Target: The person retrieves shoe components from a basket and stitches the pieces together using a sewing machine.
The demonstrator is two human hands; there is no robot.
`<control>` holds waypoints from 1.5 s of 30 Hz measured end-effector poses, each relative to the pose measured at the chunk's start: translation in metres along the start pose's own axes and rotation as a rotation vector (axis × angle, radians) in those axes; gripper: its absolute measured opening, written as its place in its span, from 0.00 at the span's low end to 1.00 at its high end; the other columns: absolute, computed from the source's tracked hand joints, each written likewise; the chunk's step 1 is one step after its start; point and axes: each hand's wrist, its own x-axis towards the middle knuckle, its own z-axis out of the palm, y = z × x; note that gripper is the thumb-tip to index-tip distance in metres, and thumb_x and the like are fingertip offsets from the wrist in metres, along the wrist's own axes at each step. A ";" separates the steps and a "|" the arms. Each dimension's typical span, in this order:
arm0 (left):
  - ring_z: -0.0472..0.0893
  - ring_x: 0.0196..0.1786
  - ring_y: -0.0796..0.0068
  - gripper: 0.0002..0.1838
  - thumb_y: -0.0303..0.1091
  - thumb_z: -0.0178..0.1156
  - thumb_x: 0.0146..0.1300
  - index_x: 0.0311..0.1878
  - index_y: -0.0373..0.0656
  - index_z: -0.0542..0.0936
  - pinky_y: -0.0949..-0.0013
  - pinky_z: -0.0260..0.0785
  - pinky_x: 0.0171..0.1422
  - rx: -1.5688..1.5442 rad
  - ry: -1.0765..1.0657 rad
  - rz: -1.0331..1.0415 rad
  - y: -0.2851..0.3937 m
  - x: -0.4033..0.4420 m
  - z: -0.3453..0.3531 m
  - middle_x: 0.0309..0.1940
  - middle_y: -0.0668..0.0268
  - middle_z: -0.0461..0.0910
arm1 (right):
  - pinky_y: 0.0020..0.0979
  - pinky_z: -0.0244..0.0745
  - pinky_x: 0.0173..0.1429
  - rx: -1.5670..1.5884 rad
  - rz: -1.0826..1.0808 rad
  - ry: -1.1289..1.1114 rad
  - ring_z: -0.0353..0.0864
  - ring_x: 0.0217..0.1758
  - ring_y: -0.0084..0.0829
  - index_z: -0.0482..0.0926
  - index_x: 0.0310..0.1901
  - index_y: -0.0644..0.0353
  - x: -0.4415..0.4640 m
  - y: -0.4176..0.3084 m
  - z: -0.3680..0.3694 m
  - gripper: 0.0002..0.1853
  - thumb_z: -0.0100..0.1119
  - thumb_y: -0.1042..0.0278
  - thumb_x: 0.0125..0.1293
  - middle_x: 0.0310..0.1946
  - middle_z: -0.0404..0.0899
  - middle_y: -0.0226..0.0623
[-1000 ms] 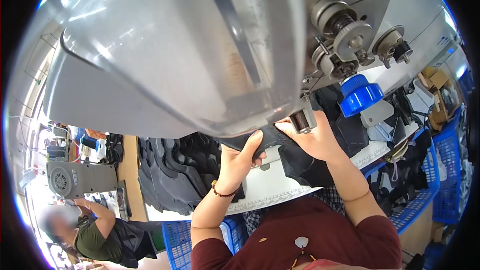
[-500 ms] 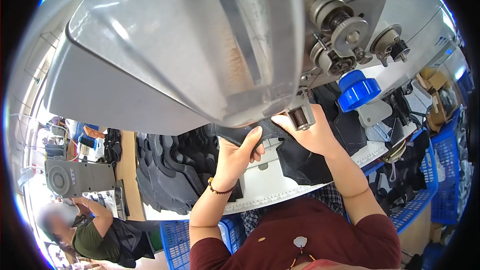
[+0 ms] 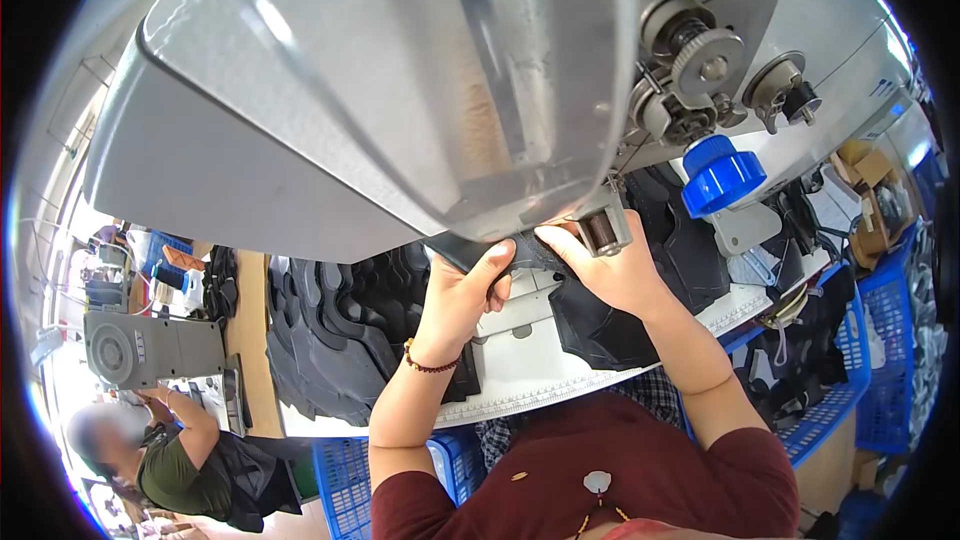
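My left hand (image 3: pixel 468 288) is closed on a black fabric piece (image 3: pixel 532 254), the thumb pressed along its near side. My right hand (image 3: pixel 612 268) grips the same piece from the right, its thumb pointing toward the left thumb. Some of the right fingers are hidden behind the metal parts of the sewing machine (image 3: pixel 250 130). The stitching spot lies out of sight under the machine's head and its clear guard (image 3: pixel 540 140). Below my right hand, a larger black cut piece (image 3: pixel 605 328) hangs near the table's front edge; I cannot tell whether it joins the held piece.
Overlapping black cut pieces (image 3: pixel 335 330) lie left on the white table (image 3: pixel 510 350). More black pieces (image 3: pixel 685 250) lie right. A blue knob (image 3: pixel 722 176) juts from the machine. Blue baskets (image 3: pixel 845 370) stand right and below. At far left, a person (image 3: pixel 180 460) sits by another machine (image 3: pixel 155 348).
Both hands keep their hold and have shifted only slightly. The left hand sits a little further left and up in view. The whole view has moved a bit.
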 end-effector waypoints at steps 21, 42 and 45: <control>0.66 0.15 0.87 0.13 0.35 0.54 0.60 0.22 0.38 0.75 0.83 0.56 0.18 0.124 0.020 0.024 0.007 0.008 -0.008 0.13 0.72 0.70 | 0.29 0.69 0.31 -0.200 -0.261 0.032 0.74 0.28 0.35 0.75 0.33 0.66 -0.008 0.003 0.001 0.08 0.60 0.76 0.50 0.27 0.72 0.41; 0.69 0.18 0.84 0.09 0.29 0.54 0.57 0.24 0.35 0.76 0.81 0.60 0.23 0.109 0.077 -0.006 0.000 0.023 -0.022 0.16 0.68 0.72 | 0.28 0.69 0.37 -0.222 -0.180 0.025 0.75 0.31 0.32 0.77 0.32 0.65 -0.008 -0.009 -0.003 0.06 0.60 0.76 0.50 0.31 0.75 0.39; 0.68 0.17 0.82 0.09 0.28 0.54 0.55 0.21 0.34 0.75 0.81 0.58 0.21 0.091 0.157 0.009 -0.001 0.025 -0.019 0.14 0.67 0.71 | 0.28 0.69 0.38 -0.170 -0.151 0.068 0.75 0.32 0.30 0.77 0.33 0.65 -0.005 -0.009 0.000 0.07 0.61 0.75 0.51 0.30 0.77 0.37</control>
